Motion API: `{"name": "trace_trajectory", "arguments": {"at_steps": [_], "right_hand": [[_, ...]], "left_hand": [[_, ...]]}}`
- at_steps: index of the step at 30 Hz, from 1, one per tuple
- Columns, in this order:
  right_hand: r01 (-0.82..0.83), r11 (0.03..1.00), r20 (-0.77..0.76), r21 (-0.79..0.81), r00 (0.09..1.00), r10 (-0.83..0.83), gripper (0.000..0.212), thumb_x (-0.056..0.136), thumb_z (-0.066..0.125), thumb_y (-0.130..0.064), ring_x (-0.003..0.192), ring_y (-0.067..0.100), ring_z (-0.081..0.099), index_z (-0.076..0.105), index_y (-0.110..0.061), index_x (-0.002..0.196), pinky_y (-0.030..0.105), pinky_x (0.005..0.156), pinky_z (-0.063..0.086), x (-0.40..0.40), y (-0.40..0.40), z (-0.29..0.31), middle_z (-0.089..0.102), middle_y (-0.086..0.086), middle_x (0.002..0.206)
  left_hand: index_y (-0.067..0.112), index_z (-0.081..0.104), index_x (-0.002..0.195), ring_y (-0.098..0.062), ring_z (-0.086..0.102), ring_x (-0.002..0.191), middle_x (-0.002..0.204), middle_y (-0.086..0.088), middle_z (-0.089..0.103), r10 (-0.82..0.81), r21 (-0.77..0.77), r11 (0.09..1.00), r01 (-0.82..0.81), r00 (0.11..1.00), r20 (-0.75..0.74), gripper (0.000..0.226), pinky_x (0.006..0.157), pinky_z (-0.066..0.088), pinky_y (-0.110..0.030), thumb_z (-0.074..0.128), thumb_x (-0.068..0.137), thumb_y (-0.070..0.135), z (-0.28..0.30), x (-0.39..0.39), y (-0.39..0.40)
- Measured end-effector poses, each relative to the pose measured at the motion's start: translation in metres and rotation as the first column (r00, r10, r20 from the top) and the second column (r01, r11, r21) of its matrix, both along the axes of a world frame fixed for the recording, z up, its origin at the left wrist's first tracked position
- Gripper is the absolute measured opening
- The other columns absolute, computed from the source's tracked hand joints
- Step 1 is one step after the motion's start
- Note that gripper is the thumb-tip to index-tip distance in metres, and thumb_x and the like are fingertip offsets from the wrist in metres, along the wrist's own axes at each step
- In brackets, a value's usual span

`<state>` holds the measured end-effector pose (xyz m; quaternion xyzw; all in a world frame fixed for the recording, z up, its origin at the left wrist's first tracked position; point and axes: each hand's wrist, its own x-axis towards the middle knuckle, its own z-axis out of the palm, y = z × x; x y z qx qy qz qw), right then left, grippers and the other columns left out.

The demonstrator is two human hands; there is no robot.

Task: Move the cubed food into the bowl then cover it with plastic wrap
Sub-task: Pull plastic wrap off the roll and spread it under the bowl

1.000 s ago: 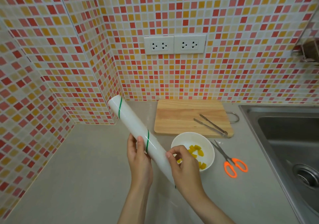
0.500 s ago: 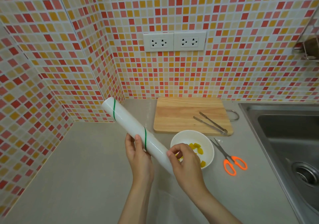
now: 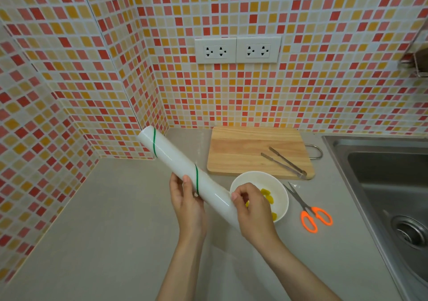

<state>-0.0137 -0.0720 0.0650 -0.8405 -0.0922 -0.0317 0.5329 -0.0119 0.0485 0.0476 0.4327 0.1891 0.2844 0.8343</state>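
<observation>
A long white roll of plastic wrap (image 3: 176,159) with two green bands is held tilted above the counter, its far end up and to the left. My left hand (image 3: 187,198) grips it from below near the middle. My right hand (image 3: 251,208) pinches at the roll's lower end, fingertips on the film. A loose clear sheet hangs down between my forearms. Behind my right hand stands a white bowl (image 3: 275,180) with yellow food cubes (image 3: 268,196) in it, partly hidden by that hand.
A wooden cutting board (image 3: 243,150) with metal tongs (image 3: 284,163) lies behind the bowl. Orange-handled scissors (image 3: 310,212) lie right of the bowl. A steel sink (image 3: 382,185) fills the right side. Tiled walls close off the back and left.
The roll and both hands have shifted slightly; the roll's far end sits a little lower against the wall corner. My right fingers keep picking at the film.
</observation>
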Motion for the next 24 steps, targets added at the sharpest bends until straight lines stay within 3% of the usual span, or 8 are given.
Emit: {"name": "trace_trajectory", "arguments": {"at_steps": [3,6,8,11,14,18,21,24], "right_hand": [[0.018,0.990,-0.061,0.137,0.998,-0.010,0.010,0.090,0.052,-0.010,0.070,0.012,0.051,0.056,-0.009,0.081,0.022,0.063,0.038,-0.003,-0.001,0.006,0.059,-0.003,0.076],[0.010,0.975,-0.112,0.220,0.994,0.015,0.014,0.091,0.051,-0.009,0.058,0.002,0.048,0.056,-0.011,0.078,0.017,0.059,0.038,-0.005,0.000,0.011,0.059,-0.005,0.070],[-0.004,0.959,-0.214,0.285,0.975,0.067,0.017,0.091,0.051,-0.008,0.054,0.004,0.048,0.054,-0.012,0.075,0.019,0.059,0.040,-0.002,0.001,0.014,0.060,-0.004,0.065],[-0.038,0.948,-0.351,0.317,0.924,0.154,0.015,0.091,0.055,-0.021,0.052,0.011,0.047,0.054,-0.013,0.078,0.023,0.057,0.038,0.007,0.002,0.017,0.056,-0.003,0.055],[-0.071,0.960,-0.338,0.270,0.927,0.164,0.020,0.085,0.063,-0.033,0.040,0.007,0.041,0.060,-0.014,0.080,0.018,0.045,0.032,0.014,0.003,0.017,0.050,-0.008,0.040],[-0.088,0.976,-0.234,0.200,0.963,0.135,0.015,0.084,0.063,-0.016,0.039,0.006,0.036,0.061,-0.014,0.070,0.022,0.045,0.029,0.025,0.002,0.019,0.044,-0.010,0.037],[-0.135,0.984,-0.228,0.120,0.961,0.159,0.022,0.086,0.058,-0.013,0.054,0.005,0.045,0.056,-0.022,0.066,0.023,0.056,0.034,0.029,0.005,0.019,0.052,-0.009,0.056],[-0.136,0.983,-0.245,0.126,0.956,0.164,0.021,0.090,0.052,-0.011,0.064,0.006,0.048,0.053,-0.020,0.071,0.021,0.061,0.034,0.026,0.008,0.018,0.056,-0.007,0.068]], "left_hand": [[0.017,0.043,0.134,-0.005,0.064,0.090,0.111,0.000,0.061,-0.009,0.085,0.996,0.009,1.000,-0.001,0.036,0.074,0.055,-0.022,0.043,0.098,0.017,0.002,0.002,0.003],[0.020,0.038,0.139,-0.011,0.062,0.104,0.128,-0.006,0.057,-0.012,0.125,0.992,0.014,1.000,-0.013,0.042,0.085,0.053,-0.027,0.045,0.097,0.016,0.003,0.004,0.005],[0.024,0.039,0.137,-0.018,0.059,0.111,0.135,-0.010,0.055,-0.035,0.111,0.993,0.038,0.999,-0.025,0.041,0.091,0.050,-0.033,0.045,0.097,0.016,0.001,0.003,0.006],[0.029,0.041,0.132,-0.018,0.060,0.110,0.135,-0.009,0.056,-0.105,0.091,0.990,0.107,0.994,-0.030,0.040,0.086,0.053,-0.027,0.046,0.096,0.013,-0.002,-0.001,0.003],[0.026,0.042,0.135,-0.019,0.061,0.107,0.132,-0.009,0.057,-0.182,0.040,0.982,0.182,0.983,-0.014,0.042,0.079,0.056,-0.023,0.045,0.096,0.011,-0.004,-0.005,0.001],[0.015,0.033,0.143,-0.023,0.058,0.105,0.131,-0.011,0.056,-0.246,-0.019,0.969,0.247,0.969,0.031,0.054,0.078,0.055,-0.028,0.048,0.091,0.013,-0.001,-0.006,0.003],[0.009,0.043,0.133,-0.022,0.057,0.093,0.113,-0.007,0.062,-0.282,-0.070,0.956,0.286,0.957,0.065,0.052,0.077,0.046,-0.035,0.056,0.082,0.011,0.002,-0.006,0.004],[0.013,0.056,0.111,-0.017,0.058,0.081,0.089,-0.001,0.066,-0.253,-0.157,0.951,0.268,0.962,0.107,0.035,0.070,0.045,-0.030,0.037,0.082,0.009,0.001,-0.006,0.006]]}}
